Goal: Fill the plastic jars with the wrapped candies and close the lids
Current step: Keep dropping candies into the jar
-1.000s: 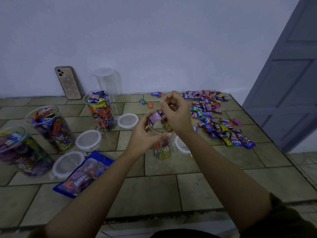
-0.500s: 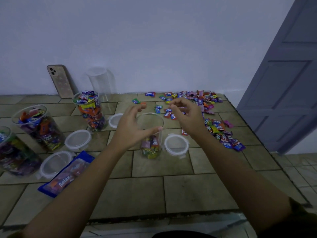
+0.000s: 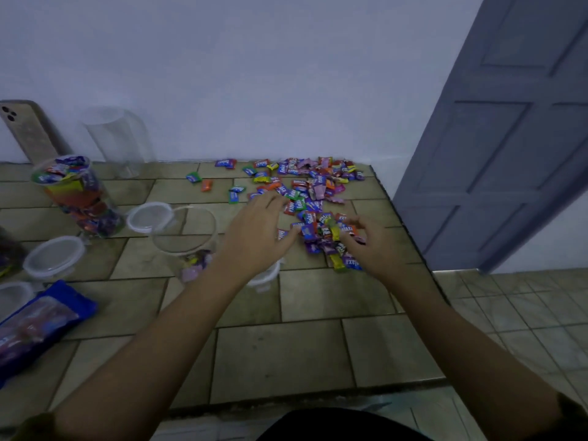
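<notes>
Tiled counter (image 3: 286, 354), candies (image 3: 318, 232) heaped between hands (image 3: 254, 232) (image 3: 370, 246)

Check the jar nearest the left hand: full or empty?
Nearly empty. The jar stands upright and uncovered, and only a few candies lie at its bottom.

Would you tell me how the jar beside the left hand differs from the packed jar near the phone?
The near jar by the left hand holds few candies at its bottom; the packed jar is filled to its rim. The near jar sits closer to the candy pile; the packed jar, by the phone. Both are clear, upright and lidless.
</notes>
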